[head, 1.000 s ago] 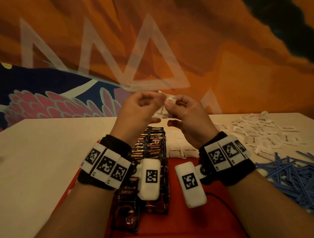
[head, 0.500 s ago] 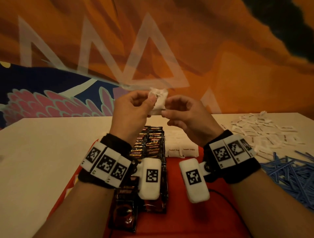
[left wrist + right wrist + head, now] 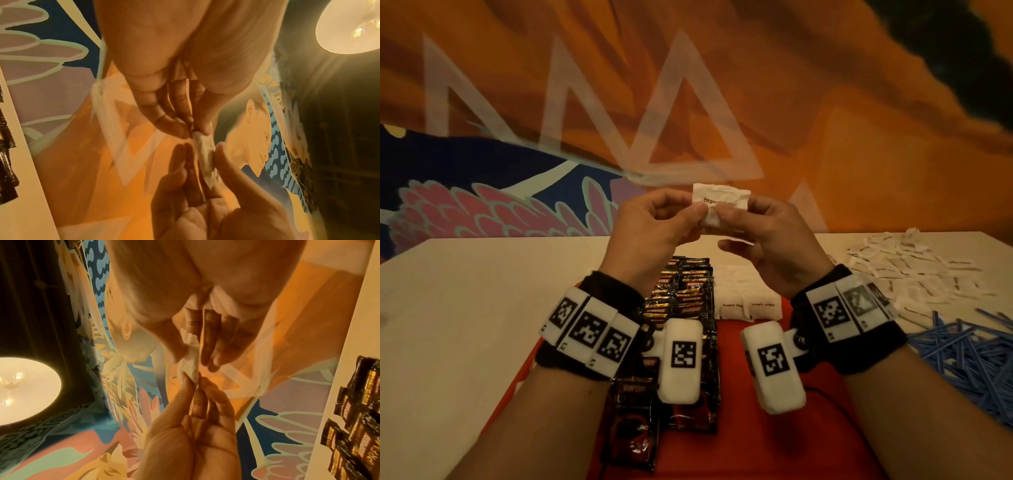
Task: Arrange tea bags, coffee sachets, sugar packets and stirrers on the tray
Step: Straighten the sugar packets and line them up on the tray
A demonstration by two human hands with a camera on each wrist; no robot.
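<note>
A brown sugar packet (image 3: 722,205) is pinched at its side edges by left hand (image 3: 654,229) and right hand (image 3: 767,240), above the tray (image 3: 756,445), the desk (image 3: 465,308) open at 9 o'clock.

A white brown-sugar packet (image 3: 719,205) (crumpled) is held up above the red tray (image 3: 756,445), where dark coffee sachets (image 3: 688,294) are laid in rows.
</note>
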